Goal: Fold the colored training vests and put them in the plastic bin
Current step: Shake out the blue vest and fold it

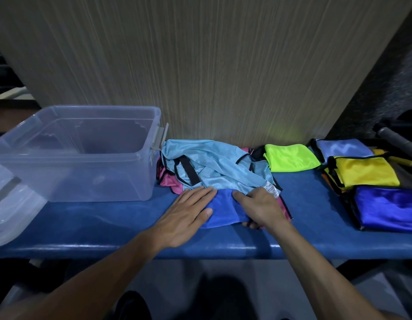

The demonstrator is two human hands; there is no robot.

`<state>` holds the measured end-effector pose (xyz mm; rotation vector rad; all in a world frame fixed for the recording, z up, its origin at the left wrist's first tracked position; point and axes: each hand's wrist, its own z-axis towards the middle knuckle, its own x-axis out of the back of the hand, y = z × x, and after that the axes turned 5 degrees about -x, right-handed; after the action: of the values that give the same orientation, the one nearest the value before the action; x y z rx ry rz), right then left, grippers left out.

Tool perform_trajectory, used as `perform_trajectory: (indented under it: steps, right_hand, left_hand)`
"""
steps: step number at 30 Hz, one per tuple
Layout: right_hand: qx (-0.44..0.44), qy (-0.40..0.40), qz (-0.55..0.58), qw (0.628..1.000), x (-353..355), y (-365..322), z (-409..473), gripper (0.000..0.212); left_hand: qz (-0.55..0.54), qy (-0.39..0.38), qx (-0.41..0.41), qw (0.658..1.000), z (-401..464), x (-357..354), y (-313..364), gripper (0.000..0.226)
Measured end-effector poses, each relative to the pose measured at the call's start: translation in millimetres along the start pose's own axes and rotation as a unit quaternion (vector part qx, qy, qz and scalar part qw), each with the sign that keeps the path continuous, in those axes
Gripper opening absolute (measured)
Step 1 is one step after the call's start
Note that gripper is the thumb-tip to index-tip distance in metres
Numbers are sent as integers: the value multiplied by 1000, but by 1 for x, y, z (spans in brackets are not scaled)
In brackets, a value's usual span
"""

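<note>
The royal-blue vest (223, 210) lies folded flat on the blue desk (108, 225), right under both hands and at the near edge of the loose pile, with its long axis running roughly from 9 to 3 o'clock. The left hand (185, 217) rests flat on its left end, fingers straight and together, pointing toward 1 o'clock. The right hand (260, 210) covers its right end, the forefinger stretched across the cloth toward 10 o'clock while the lower fingers curl under the near right corner, so it seems to hold that edge. Both hands sit equally close to the vest; the left one is nearer the bin. Just behind, at 12 o'clock, a light-blue vest (214, 165) with black trim lies crumpled on top of a pink vest (171, 183), and a small white care label (272, 189) shows at its right edge beside the right hand; the print is too small to read. The clear plastic bin (85, 176) stands at 10 o'clock from the hands, open and seemingly empty, so carrying the vest there likely means moving leftward. Its lid (9, 204) lies at far left. At 2 to 3 o'clock sit folded vests: lime (290, 158), pale blue (343, 148), yellow (366, 170) and dark blue (389, 207).
</note>
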<state>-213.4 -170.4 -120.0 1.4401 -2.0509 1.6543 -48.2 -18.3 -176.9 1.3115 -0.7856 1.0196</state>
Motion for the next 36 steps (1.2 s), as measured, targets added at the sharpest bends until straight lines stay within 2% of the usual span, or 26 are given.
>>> perform_trajectory:
  steps: [4,8,11,13,17,22,26,29,36]
  right_hand:
    - [3,8,78,997,-5,1,-2,47]
    - [18,19,152,988,-11,-1,4,37]
    - [46,49,127,990,-13,-1,10,33]
    - [61,62,133,987,-12,-1,13,31]
    - [90,41,215,972,-10,-4,18,31]
    - [124,14,298,946,10,-8,19,30]
    - [122,19,355,927,33,-9,21,40]
    - [119,19,390,913,52,-4,23,31]
    - [120,9,408,905,85,10,33,19]
  left_hand:
    - [5,18,-11,1000,-2,-1,-4,64]
    - [20,73,10,997,-1,2,-1,60]
    - [17,102,52,993,3,7,6,62]
    - [34,107,65,992,8,7,10,59]
    - [48,94,65,992,21,7,18,57]
    - [-53,117,68,989,32,12,35,31]
    - [-166,110,89,976,50,15,48,29]
    - [-261,90,131,952,66,19,61,27]
    - [-277,87,116,950,98,15,81,31]
